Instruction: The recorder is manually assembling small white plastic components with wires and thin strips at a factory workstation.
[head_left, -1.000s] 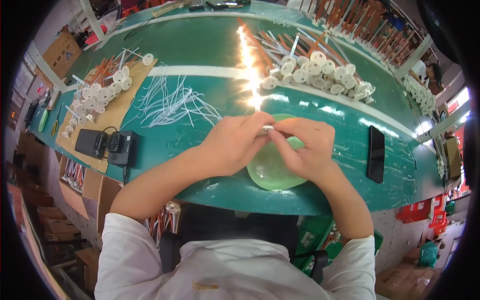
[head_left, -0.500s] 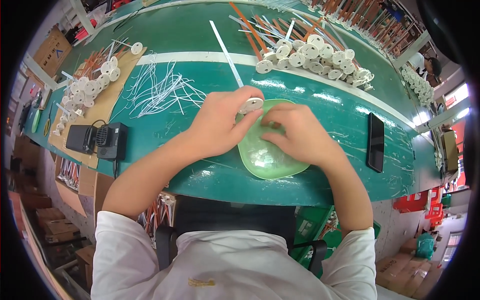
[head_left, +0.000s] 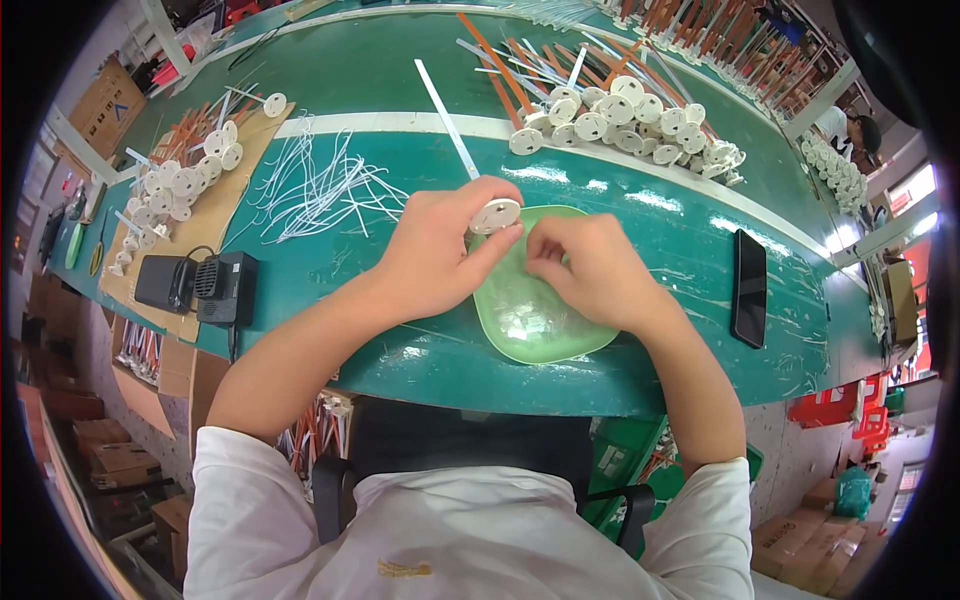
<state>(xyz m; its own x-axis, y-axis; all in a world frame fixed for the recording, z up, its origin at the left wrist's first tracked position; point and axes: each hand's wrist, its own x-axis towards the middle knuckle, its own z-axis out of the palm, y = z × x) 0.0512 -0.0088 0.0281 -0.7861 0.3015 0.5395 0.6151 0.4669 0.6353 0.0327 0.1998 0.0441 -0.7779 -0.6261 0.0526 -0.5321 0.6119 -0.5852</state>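
My left hand (head_left: 428, 248) is closed around a long flat strip (head_left: 445, 118) with a round white disc (head_left: 496, 216) on its near end. The disc shows between thumb and index finger, facing up, and the pale strip slants away to the far left. Just right of the disc, my right hand (head_left: 600, 268) hovers over a shallow light-green dish (head_left: 530, 325). Its thumb and fingertips come together in a pinch; whatever they hold is too small or hidden to make out. The dish looks shiny inside, and its contents are hard to tell.
On the green table lie loose white cords (head_left: 325, 190), a black power adapter (head_left: 225, 288) and a black phone (head_left: 749, 288). Disc-ended strips are heaped at the far side (head_left: 630, 115) and on cardboard (head_left: 185, 185) at the left. A person (head_left: 850, 130) is at the far right.
My right thumb and fingers were apart over the dish and have closed into a pinch. The left hand keeps its hold on the strip, barely moved.
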